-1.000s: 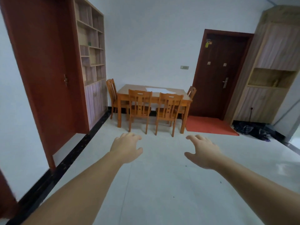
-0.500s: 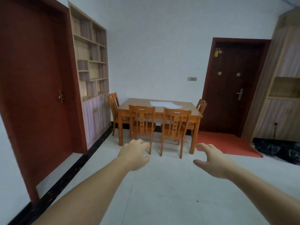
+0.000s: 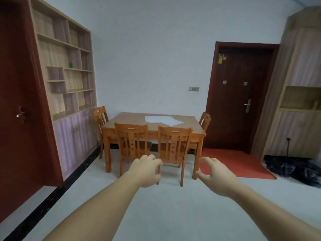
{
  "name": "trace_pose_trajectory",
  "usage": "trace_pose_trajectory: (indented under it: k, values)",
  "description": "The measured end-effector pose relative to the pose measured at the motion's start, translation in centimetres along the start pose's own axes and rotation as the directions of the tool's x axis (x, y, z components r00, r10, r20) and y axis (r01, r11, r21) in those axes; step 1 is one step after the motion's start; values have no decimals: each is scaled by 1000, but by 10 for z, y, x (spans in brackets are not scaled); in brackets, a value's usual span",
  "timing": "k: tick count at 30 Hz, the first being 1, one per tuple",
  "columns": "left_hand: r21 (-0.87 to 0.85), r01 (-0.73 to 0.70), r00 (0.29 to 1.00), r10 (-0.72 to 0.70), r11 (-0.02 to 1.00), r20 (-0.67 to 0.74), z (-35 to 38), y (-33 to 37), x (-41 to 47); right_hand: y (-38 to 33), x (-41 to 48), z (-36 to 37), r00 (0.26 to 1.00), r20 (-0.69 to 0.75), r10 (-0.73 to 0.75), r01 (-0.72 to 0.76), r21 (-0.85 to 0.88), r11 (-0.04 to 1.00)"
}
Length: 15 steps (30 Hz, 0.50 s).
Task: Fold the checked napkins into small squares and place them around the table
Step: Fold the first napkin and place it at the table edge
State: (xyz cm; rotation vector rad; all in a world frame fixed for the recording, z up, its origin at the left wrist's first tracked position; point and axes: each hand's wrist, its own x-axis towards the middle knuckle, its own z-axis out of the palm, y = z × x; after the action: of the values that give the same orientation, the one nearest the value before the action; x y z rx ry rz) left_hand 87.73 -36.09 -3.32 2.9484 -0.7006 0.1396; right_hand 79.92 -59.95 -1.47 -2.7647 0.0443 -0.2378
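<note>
Left grip: loosely curled, empty, in mid-air.
Right grip: loosely curled, empty.
Counter: pale cloth on top.

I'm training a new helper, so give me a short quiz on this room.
1. True or false: the left hand holds something.
2. How many chairs stand at the table?
3. What lies before the dark door? A: red mat. B: blue bucket. C: stool.
Key: 1 false; 2 four; 3 A.
</note>
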Motion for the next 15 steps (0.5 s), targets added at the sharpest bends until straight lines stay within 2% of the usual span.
trace_pose_trajectory:
  k: [7,11,15]
  values:
    - [-116,-12,1000,15,993,20,57,-13,190,75,166,30,1000,18,18,-17,-62,998]
    - [-249,52,998,-39,967,58,72,-39,300,114,275,40,994,65,87,-84,-50,995]
    - [-253,94,995,-83,963,55,82,-56,396,145,360,42,993,70,93,-87,-75,993]
